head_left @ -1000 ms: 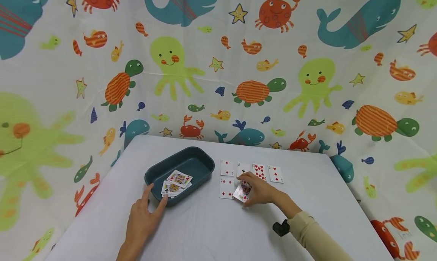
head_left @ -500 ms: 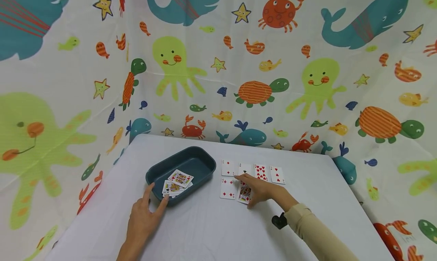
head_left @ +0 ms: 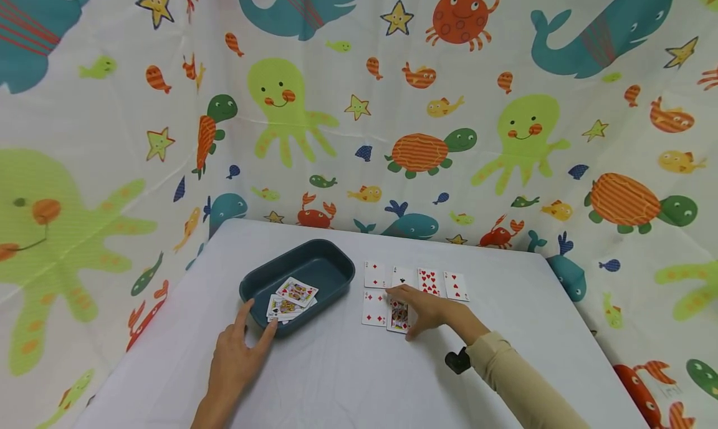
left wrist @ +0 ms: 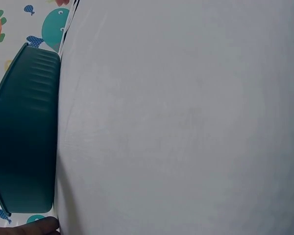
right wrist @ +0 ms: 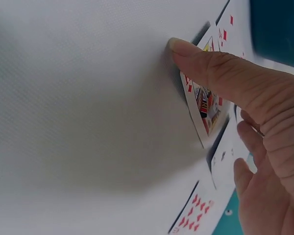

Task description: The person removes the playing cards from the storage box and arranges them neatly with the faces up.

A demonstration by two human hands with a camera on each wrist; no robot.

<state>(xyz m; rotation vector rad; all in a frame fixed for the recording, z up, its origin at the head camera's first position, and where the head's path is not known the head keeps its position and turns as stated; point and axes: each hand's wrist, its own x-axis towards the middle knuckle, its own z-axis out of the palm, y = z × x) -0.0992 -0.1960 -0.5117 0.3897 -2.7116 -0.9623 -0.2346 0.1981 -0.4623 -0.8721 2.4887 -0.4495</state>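
In the head view my right hand (head_left: 429,310) holds a diamond face card (head_left: 399,317) by its edges, just right of a diamond number card (head_left: 374,308). In the right wrist view the thumb (right wrist: 210,63) crosses this face card's (right wrist: 206,110) near edge, and its outer edge casts a narrow shadow on the cloth. My left hand (head_left: 238,351) lies at the near corner of a dark teal bin (head_left: 321,270), thumb and forefinger spread at the rim. Inside the bin, several face cards (head_left: 293,300) lie loosely piled. The left wrist view shows the bin's outer wall (left wrist: 27,132).
Behind the right hand runs a row of face-up cards: a diamond card (head_left: 374,274), a partly covered club card (head_left: 402,275), a hearts card (head_left: 429,282) and another hearts card (head_left: 457,286). A white cloth (head_left: 336,379) covers the table. A printed curtain (head_left: 359,186) hangs behind it.
The diamond face card was tilted in the right hand one second ago; it has come down nearly flat and straightened beside the diamond number card. The left hand has stayed at the bin.
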